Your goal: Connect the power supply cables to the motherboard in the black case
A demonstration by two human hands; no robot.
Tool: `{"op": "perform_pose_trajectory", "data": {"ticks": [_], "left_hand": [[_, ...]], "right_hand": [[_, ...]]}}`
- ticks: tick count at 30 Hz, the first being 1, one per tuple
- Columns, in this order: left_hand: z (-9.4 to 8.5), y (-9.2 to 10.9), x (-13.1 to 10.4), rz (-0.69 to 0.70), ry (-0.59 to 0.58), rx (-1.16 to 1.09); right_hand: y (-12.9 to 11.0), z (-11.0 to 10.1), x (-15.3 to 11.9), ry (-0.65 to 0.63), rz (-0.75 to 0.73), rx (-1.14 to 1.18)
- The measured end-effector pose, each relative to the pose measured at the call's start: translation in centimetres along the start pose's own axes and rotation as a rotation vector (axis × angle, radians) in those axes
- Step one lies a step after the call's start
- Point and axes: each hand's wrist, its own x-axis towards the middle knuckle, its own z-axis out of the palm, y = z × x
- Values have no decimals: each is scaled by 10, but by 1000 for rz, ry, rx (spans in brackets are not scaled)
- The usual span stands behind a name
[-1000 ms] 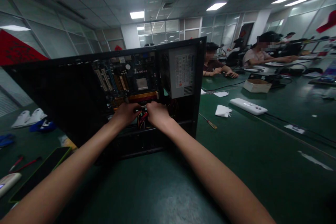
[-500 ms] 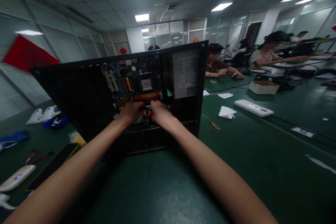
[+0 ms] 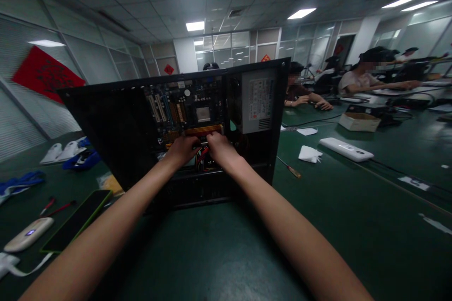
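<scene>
A black computer case (image 3: 109,131) stands open on the green table, its inside facing me. Within it are the motherboard (image 3: 192,96), several expansion slots and a silver power supply (image 3: 252,103) at the upper right. Both hands reach in along the board's lower edge, just below the yellow and red memory slots (image 3: 203,130). My left hand (image 3: 182,149) and my right hand (image 3: 221,148) pinch opposite ends of a thin strip that appears to be a memory stick; fingertips partly hide it. Red, yellow and black cables (image 3: 203,157) hang right under the fingers.
On the right lie a screwdriver (image 3: 291,169), crumpled tissue (image 3: 310,154), a white power strip (image 3: 346,149) and an open box (image 3: 359,121). On the left are a phone (image 3: 77,221), a cream-coloured device (image 3: 30,234) and blue gloves (image 3: 21,184). Other people sit beyond the table.
The whole view has shifted slightly, so things appear a little further right and lower. Both hands stay at the same place in the case, still pinching.
</scene>
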Motion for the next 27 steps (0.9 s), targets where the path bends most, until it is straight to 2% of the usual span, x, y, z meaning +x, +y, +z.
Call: {"op": "perform_pose_trajectory", "data": {"ticks": [8,13,21,27], "left_hand": [[-1,2,-1,-39,-11,20],[-6,7,-1,-125,-38,137],[-4,5,-2,-82,-62,157],[-3,5,-1,-104,-46,133]], "right_hand": [[-6,-6,2,-34,-13,-74],[-11,-7,3,-53,-50,-154],[-10,-9,8,-107,-154,-247],[-7,-12,5,-97,-92,-163]]}}
